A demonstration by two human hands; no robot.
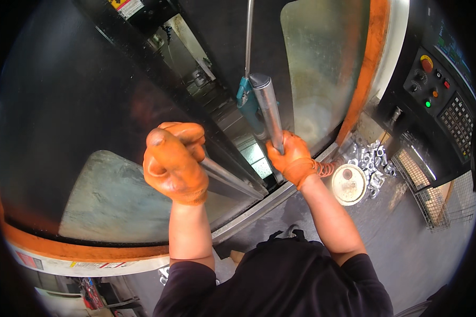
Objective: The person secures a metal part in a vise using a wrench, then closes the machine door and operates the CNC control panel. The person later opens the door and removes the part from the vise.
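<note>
Left hand (173, 161): orange glove, fist wrapped round the left handle (228, 179), a metal bar on the left door (84, 137) of a machine enclosure. Right hand (291, 157): orange glove, fingers curled tight about the lower end of the right handle (267, 111), a round steel bar standing up the edge of the right door (322, 63). Both forearms bare, rising from black sleeves at the lower edge. Doors: dark panels, each with a pale, smeared window, standing apart with a narrow gap between them (through it, grey machine parts (206, 84), detail too dim to tell). Air gun (247, 103): teal body just beside the right handle, thin metal tube running upward; an orange coiled hose (327, 168) lies just beside the right wrist. Orange trim (367, 68) borders the right door; a like band runs under the left. Tin (349, 184): round, pale lid, on the ledge near the right wrist. Metal parts (374, 161): a loose silver heap touching the tin's far side. Control panel (441, 100): black, at right, with coloured buttons, knobs and a keypad. Wire basket (444, 203): below the panel.
</note>
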